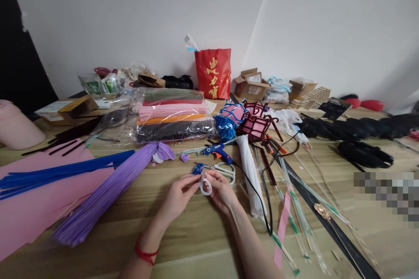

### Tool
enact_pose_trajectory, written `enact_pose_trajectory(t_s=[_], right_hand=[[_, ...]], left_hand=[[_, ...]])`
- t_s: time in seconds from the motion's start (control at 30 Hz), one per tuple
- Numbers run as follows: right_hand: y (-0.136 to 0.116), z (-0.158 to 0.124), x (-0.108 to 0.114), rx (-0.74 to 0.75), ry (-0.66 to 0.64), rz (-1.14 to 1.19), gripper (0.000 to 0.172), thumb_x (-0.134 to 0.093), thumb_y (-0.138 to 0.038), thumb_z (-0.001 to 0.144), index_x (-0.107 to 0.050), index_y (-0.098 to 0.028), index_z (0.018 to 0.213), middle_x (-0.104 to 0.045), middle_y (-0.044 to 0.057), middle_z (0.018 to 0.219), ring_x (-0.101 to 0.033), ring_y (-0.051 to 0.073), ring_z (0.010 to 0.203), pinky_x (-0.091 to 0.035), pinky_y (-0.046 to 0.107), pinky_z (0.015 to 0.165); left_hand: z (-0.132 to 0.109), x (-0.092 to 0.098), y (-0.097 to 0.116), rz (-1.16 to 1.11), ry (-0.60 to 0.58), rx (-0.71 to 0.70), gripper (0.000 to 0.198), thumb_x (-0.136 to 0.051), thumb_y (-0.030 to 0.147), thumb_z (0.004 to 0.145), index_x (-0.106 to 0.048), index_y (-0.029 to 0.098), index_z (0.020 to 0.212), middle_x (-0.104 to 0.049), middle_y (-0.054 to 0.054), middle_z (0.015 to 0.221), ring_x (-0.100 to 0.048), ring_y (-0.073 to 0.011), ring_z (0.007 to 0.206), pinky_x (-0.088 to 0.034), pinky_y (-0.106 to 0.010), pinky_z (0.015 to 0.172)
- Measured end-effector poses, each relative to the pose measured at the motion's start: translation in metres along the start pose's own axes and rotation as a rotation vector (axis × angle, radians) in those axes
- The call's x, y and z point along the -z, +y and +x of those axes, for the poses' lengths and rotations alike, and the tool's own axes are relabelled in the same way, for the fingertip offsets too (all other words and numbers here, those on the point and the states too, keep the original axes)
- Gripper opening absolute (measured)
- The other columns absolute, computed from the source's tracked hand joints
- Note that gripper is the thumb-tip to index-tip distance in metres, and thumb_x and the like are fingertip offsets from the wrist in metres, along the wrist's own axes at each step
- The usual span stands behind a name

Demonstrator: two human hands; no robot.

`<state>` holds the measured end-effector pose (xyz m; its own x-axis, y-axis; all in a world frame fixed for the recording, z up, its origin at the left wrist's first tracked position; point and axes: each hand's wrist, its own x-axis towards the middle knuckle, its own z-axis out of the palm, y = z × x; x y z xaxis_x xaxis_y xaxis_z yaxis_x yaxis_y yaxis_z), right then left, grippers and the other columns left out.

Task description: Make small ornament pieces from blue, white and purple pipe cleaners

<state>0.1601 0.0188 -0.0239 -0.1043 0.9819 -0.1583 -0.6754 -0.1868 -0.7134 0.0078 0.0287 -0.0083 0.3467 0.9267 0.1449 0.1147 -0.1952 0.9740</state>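
Between the fingertips of both hands is a white pipe cleaner (206, 188), bent round into a small loop. My left hand (179, 192) pinches it from the left side. From the right, my right hand (224, 192) closes its thumb and fingers on it. Just beyond the fingers lie white-handled scissors (231, 171) and a small blue curled piece (197, 168). A blue glue gun (221, 153) rests farther back. To the right lies a bundle of white pipe cleaners (251, 178), and at the left a purple bundle (106, 196).
Blue pipe cleaners (70, 168) lie across pink sheets (29, 213). Bagged coloured bundles (175, 115) and small pink lantern shapes (253, 127) stand behind, before a red bag (213, 74). The glue gun's black cord (253, 192) loops beside thin sticks (299, 222) at right.
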Motion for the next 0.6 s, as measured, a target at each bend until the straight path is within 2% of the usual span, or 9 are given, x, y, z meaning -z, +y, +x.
enact_pose_trajectory(t_s=[0.13,0.27,0.43,0.6], right_hand=[[-0.0021,-0.0027,-0.0058,0.027,-0.028,-0.017,0.024,-0.081,-0.022,0.060,-0.069,-0.014,0.079,-0.067,0.003,0.072,-0.057,0.009,0.057,-0.045,0.020,0.055],[-0.0035,-0.0055,-0.0105,0.053,-0.052,-0.061,0.031,-0.082,-0.015,0.055,-0.070,-0.015,0.083,-0.068,0.002,0.077,-0.060,0.011,0.064,-0.047,0.023,0.064],[-0.0022,-0.0048,-0.0086,0.054,-0.002,-0.120,0.031,-0.082,-0.020,0.055,-0.071,-0.015,0.082,-0.071,0.006,0.084,-0.064,0.016,0.072,-0.048,0.030,0.076],[0.0023,-0.0006,-0.0019,0.037,0.003,-0.165,0.030,-0.080,-0.031,0.060,-0.072,-0.013,0.083,-0.071,0.007,0.078,-0.065,0.018,0.073,-0.047,0.035,0.081]], left_hand=[[0.0010,0.0003,-0.0048,-0.205,0.028,0.135,0.027,-0.061,0.025,0.073,-0.064,0.015,0.098,-0.071,-0.009,0.100,-0.064,-0.0232,0.095,-0.050,-0.038,0.086],[0.0009,0.0022,-0.0044,-0.266,0.095,0.182,0.025,-0.063,0.024,0.069,-0.064,0.014,0.093,-0.071,-0.009,0.100,-0.065,-0.0238,0.094,-0.052,-0.037,0.083],[0.0025,0.0055,-0.0061,-0.230,0.167,0.175,0.024,-0.062,0.025,0.070,-0.066,0.014,0.091,-0.070,-0.009,0.099,-0.065,-0.0234,0.091,-0.052,-0.036,0.082],[0.0044,0.0071,-0.0113,-0.080,0.176,0.080,0.025,-0.060,0.026,0.073,-0.068,0.015,0.094,-0.068,-0.009,0.103,-0.063,-0.0225,0.095,-0.049,-0.035,0.087]])
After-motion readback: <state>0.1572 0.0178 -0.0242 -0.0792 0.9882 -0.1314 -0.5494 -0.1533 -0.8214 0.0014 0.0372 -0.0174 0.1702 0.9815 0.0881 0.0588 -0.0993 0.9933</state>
